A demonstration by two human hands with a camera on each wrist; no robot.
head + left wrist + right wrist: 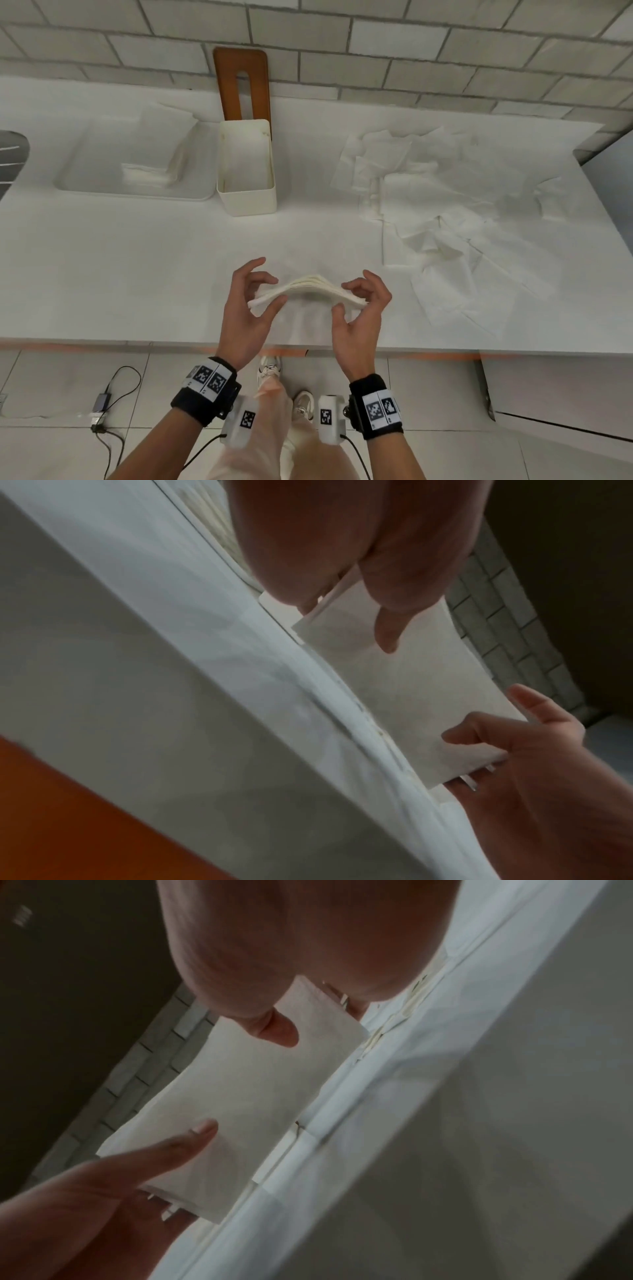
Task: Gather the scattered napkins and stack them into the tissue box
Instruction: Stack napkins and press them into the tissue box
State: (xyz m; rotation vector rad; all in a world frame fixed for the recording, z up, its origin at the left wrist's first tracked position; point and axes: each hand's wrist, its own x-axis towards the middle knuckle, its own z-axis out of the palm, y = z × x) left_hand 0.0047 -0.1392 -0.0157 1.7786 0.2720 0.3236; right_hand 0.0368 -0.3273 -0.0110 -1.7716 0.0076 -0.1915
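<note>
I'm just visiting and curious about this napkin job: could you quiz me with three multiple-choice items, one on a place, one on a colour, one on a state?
1. The scattered napkins lie where from the tissue box?
A right
B left
C inside

2. The lid leaning on the wall is
A brown
B blue
C green

3. The napkin stack is
A flat on the counter
B held, bowed upward
C in the tray

Key: 1 A, they spread across the counter's right side; 2 A, it looks wooden; 3 B, left hand and right hand pinch its ends.
</note>
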